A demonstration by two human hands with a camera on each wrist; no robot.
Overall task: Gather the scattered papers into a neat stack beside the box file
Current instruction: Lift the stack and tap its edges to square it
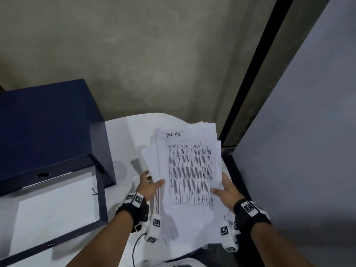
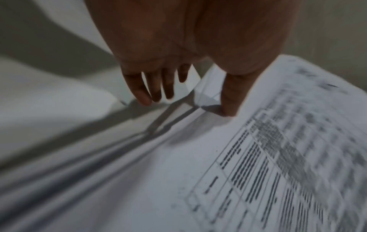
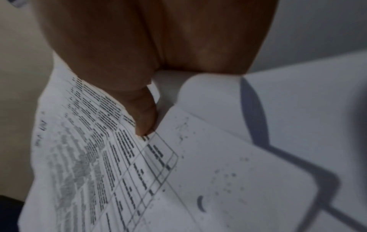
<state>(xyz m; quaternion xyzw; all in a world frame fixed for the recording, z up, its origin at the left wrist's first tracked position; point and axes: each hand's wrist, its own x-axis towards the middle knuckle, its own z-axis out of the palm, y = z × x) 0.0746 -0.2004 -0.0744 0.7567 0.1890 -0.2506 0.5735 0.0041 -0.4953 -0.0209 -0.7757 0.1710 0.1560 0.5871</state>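
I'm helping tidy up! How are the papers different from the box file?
The papers are white with a printed table; the box file is dark blue. The papers sit between the left hand and right hand; the box file lies on the table. The papers' edges stick out unevenly; the box file's edges are straight. Both are rectangular.

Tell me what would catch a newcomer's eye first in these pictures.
First, the uneven stack of papers at centre, its top sheet a dense printed grid, with the left hand touching its left edge and the right hand gripping its right edge. Next, the dark blue box file lying open to the left on the white table.
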